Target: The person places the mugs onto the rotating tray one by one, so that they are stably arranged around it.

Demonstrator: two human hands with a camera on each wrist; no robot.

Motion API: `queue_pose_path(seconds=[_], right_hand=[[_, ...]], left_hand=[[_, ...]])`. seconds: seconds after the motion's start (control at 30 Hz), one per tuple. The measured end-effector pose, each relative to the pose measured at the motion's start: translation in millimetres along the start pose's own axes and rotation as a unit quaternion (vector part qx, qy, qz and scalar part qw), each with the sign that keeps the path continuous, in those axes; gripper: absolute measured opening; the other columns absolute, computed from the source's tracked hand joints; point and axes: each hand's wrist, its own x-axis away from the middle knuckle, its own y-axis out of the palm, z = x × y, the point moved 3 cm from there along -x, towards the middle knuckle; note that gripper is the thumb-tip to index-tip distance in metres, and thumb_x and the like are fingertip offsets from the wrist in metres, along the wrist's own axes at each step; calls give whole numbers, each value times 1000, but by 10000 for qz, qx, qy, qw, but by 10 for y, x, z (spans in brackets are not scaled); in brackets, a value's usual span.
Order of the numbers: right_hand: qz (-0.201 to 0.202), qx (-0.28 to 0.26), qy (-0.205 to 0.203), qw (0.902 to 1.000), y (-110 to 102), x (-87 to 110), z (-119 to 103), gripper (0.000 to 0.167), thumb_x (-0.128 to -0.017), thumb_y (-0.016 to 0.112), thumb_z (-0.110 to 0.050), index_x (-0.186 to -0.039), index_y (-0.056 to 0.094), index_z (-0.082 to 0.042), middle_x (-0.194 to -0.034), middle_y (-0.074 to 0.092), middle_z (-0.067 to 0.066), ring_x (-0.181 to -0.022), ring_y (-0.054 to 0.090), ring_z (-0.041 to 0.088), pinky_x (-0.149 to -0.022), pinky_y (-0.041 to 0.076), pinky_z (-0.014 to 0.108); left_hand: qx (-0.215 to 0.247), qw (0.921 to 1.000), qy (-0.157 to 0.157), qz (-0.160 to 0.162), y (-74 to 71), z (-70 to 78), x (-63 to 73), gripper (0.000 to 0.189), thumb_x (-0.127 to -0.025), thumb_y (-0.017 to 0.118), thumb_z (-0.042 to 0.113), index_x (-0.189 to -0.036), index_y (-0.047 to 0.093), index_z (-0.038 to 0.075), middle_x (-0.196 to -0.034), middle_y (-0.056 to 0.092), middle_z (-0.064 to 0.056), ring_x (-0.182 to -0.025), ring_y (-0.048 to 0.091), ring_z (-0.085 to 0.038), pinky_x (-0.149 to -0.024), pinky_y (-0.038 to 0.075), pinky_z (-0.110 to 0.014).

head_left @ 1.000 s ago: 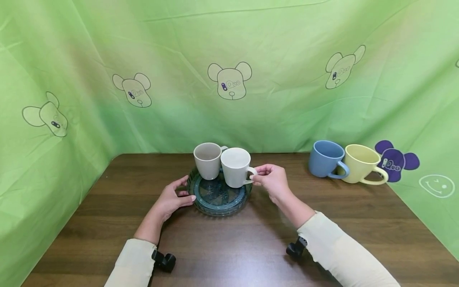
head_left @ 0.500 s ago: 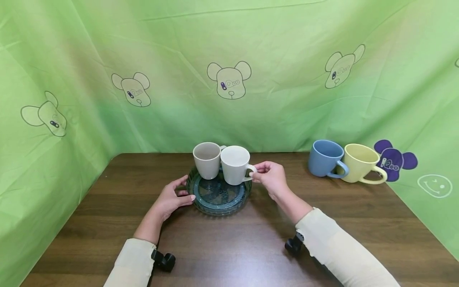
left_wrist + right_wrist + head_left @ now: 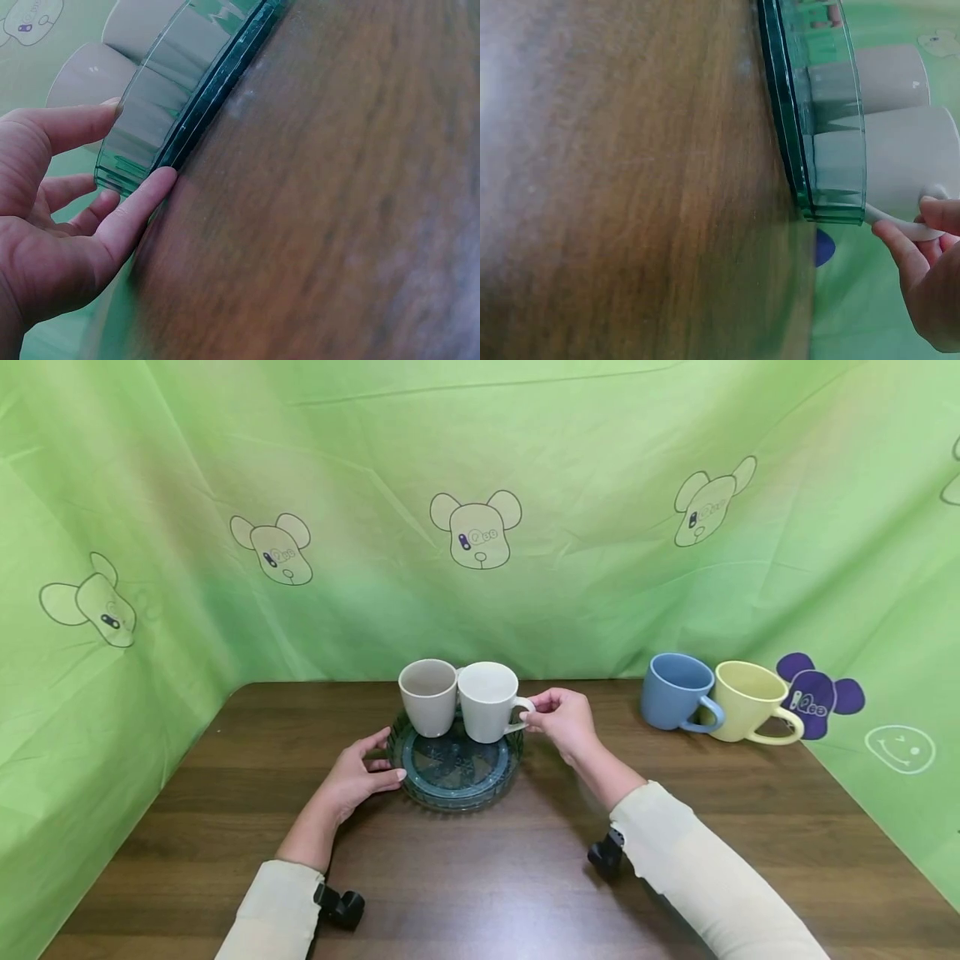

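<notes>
A round see-through green tray [image 3: 459, 785] with an upright fluted wall lies on the table. My left hand [image 3: 354, 778] grips its left side, fingers spread along the wall and thumb low at the base in the left wrist view. Inside, toward the back, stand two upright mugs: a greyish one [image 3: 429, 700] at left and a white one [image 3: 487, 703] at right, side by side. My right hand [image 3: 564, 725] pinches the white mug's handle [image 3: 907, 229] between thumb and fingers. Seen from the right wrist, the lower part of both mugs shows through the tray wall.
At the back right a blue mug [image 3: 678, 692] and a yellow mug [image 3: 746, 702] stand close together, handles to the right. A green printed cloth [image 3: 360, 610] hangs behind the brown wooden table [image 3: 465, 877] and along both sides.
My right hand has shifted the white mug slightly back and left, nearer the greyish mug. The left hand keeps its hold on the tray.
</notes>
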Motion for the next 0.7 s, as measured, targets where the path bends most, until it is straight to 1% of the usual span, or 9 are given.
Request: queue_pose_path(seconds=[0.17, 0.23, 0.43, 0.5, 0.6, 0.7], right_hand=[[-16, -17, 26, 10000, -3, -15, 8, 23, -77, 68, 20, -98, 60, 21, -72, 62, 5, -64, 61, 8, -67, 61, 32], [-13, -37, 41, 10000, -5, -17, 14, 23, -76, 68, 20, -98, 60, 21, -72, 62, 5, -64, 60, 8, -67, 61, 31], [-22, -119, 38, 9999, -10, -35, 36, 24, -77, 68, 20, -99, 60, 21, -73, 61, 5, -65, 60, 8, -66, 61, 29], [-58, -154, 43, 9999, -11, -41, 40, 24, -77, 68, 19, -100, 60, 21, -75, 61, 6, -66, 60, 8, -66, 60, 29], [-195, -224, 30, 9996, -16, -50, 40, 26, -78, 68, 19, -102, 59, 21, -77, 61, 7, -67, 61, 8, -67, 60, 28], [-400, -230, -14, 9989, -36, -52, 42, 29, -79, 69, 17, -106, 58, 21, -80, 63, 6, -70, 62, 8, -68, 60, 26]], left_hand=[[-16, 10000, -15, 14, 2, 4, 6, 80, -84, 66, -15, -152, 29, 2, -137, 31, -20, -106, 44, -27, -77, 59, -29], [-90, 9999, 0, 44, -1, 9, 11, 79, -83, 68, -13, -152, 30, 2, -137, 32, -20, -107, 45, -28, -76, 59, -28], [-754, 9969, 114, 207, -29, 33, 33, 77, -81, 77, -1, -148, 38, 1, -133, 41, -21, -110, 53, -32, -74, 55, -24], [-871, 9959, 129, 221, -36, 44, 38, 77, -81, 78, 2, -147, 39, 1, -132, 43, -21, -111, 54, -33, -75, 53, -23], [-920, 9954, 137, 221, -47, 56, 47, 76, -81, 78, 3, -147, 39, 1, -132, 43, -21, -111, 54, -33, -75, 53, -23], [-688, 9975, 71, 148, -61, 60, 49, 75, -83, 76, 1, -147, 38, 1, -134, 42, -22, -111, 53, -32, -79, 57, -28]])
